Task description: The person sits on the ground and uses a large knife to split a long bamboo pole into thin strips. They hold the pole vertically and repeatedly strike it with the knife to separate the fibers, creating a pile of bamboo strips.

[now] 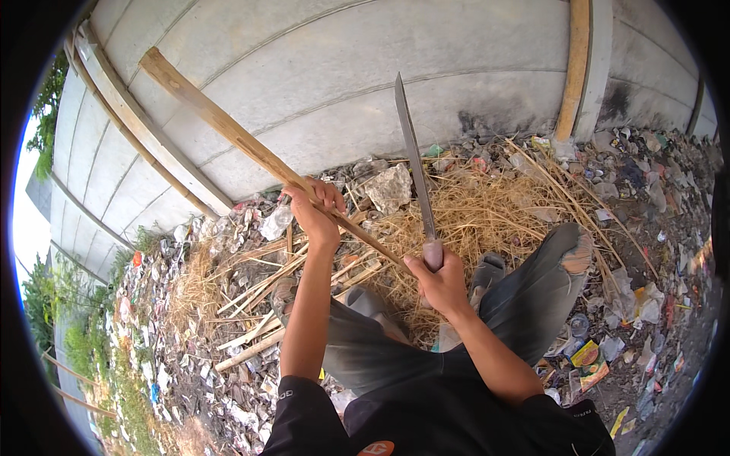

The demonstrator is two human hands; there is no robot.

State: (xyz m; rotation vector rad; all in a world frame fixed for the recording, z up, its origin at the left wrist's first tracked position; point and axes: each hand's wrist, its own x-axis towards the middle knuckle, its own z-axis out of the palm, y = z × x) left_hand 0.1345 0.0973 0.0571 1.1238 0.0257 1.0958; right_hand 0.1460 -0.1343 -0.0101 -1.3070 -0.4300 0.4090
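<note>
My left hand (pixel 315 215) is wrapped round a long piece of split bamboo (pixel 228 125), which slants from the upper left down toward my right hand. In my right hand (pixel 441 280) is the handle of a machete (pixel 414 152), its long dark blade pointing up and away from me. The lower end of the bamboo reaches my right thumb; whether the thumb presses on it I cannot tell for sure. Below the bamboo, several split bamboo strips (pixel 262 334) lie on the ground beside my left leg.
A grey concrete panel wall (pixel 319 68) stands ahead, with a bamboo pole (pixel 574 68) upright against it. Dry straw-like shavings (pixel 487 213) and a pale rock (pixel 389 188) lie before my feet. Scattered litter (pixel 593 365) covers the ground; long thin sticks (pixel 601 213) lie to the right.
</note>
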